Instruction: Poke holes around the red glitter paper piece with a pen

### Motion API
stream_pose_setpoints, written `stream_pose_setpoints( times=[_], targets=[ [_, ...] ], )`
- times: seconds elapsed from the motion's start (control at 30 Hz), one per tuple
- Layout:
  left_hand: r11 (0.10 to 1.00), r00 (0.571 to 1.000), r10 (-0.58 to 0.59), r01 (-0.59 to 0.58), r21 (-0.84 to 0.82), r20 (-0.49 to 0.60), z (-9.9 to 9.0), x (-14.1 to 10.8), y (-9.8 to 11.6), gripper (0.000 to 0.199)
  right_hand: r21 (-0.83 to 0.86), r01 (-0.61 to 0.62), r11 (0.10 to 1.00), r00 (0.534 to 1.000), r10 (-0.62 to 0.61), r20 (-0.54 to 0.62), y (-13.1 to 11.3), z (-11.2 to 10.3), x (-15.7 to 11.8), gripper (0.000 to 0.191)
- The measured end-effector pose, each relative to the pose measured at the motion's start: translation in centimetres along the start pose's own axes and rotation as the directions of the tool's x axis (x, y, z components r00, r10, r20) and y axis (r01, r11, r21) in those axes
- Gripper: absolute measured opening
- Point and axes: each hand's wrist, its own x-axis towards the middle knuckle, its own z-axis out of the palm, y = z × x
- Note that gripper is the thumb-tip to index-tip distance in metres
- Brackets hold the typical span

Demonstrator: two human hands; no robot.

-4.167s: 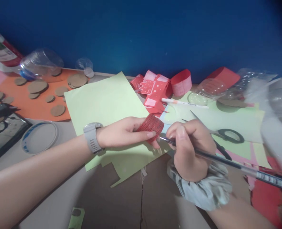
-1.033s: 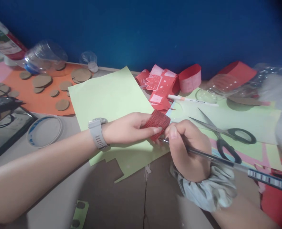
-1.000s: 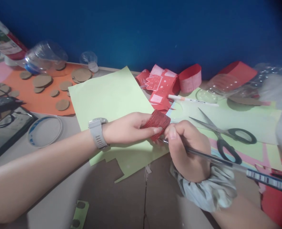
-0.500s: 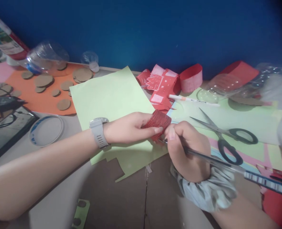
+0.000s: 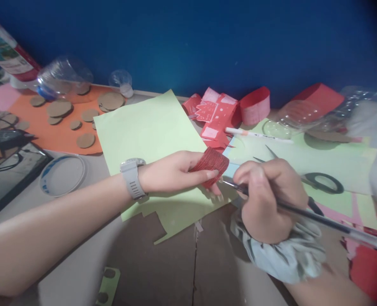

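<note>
Pinching a curved, dark-lined red paper strip [image 5: 215, 160], the left hand [image 5: 178, 170] could lose it if the right hand [image 5: 269, 202], gripping a slim clear-plastic pen [image 5: 322, 219], pushes left.

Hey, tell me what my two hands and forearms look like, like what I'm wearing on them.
No gloves or sleeves show. Your left hand has a grey watch at the wrist, its strap slotted. Your right hand has a gathered, pale grey-green fabric scrunchie.
</note>
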Motion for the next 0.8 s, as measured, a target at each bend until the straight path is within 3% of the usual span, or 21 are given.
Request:
stream_pose_setpoints(
  times=[0.03, 0.1, 0.2, 0.33, 0.37, 0.5, 0.6, 0.73, 0.8],
  targets=[
    [1.000, 1.000, 0.003, -0.003, -0.008, -0.006, 0.0, 0.0, 0.1, 0.022, 0.050, 0.048, 0.998, 0.993, -0.042, -0.114, 0.1, 0.2, 0.1, 0.022],
    [0.999, 1.000, 0.014, -0.014, -0.029, -0.027, 0.1, -0.2, 0.3, 0.026, 0.124, 0.048, 0.991, 0.988, -0.028, -0.154, 0.4, 0.3, 0.3, 0.019],
    [0.996, 0.984, 0.085, -0.084, 0.012, -0.158, 0.3, -0.4, 0.6, 0.042, 0.102, -0.001, 0.995, 0.984, 0.019, -0.176, 0.9, 0.2, 1.0, 0.012],
    [0.950, 0.947, 0.219, -0.152, 0.271, -0.235, 0.7, -0.6, 1.0, 0.042, 0.019, -0.157, 0.987, 0.982, 0.158, -0.101, 1.2, -0.3, 1.8, 0.016],
    [0.915, 0.941, 0.244, -0.143, 0.377, -0.235, 0.8, -0.6, 1.0, 0.039, 0.000, -0.200, 0.980, 0.978, 0.199, -0.055, 1.2, -0.4, 1.8, 0.018],
    [0.626, 0.939, 0.315, -0.094, 0.774, -0.141, 1.6, -0.7, 0.9, 0.027, 0.001, -0.272, 0.962, 0.959, 0.271, 0.086, 0.5, -0.7, 2.0, 0.027],
    [0.472, 0.941, 0.332, -0.103, 0.876, -0.068, 2.1, -0.7, 0.7, 0.025, 0.033, -0.253, 0.967, 0.960, 0.247, 0.130, -0.1, -0.7, 2.1, 0.030],
    [0.351, 0.917, 0.379, -0.018, 0.936, -0.125, 2.4, -0.7, 0.5, 0.025, 0.050, -0.267, 0.962, 0.951, 0.255, 0.176, -0.6, -0.5, 2.3, 0.024],
    [0.295, 0.894, 0.429, -0.001, 0.956, -0.131, 2.6, -0.7, 0.4, 0.028, 0.043, -0.212, 0.976, 0.966, 0.203, 0.159, -0.6, -0.5, 2.1, 0.022]
  ],
)
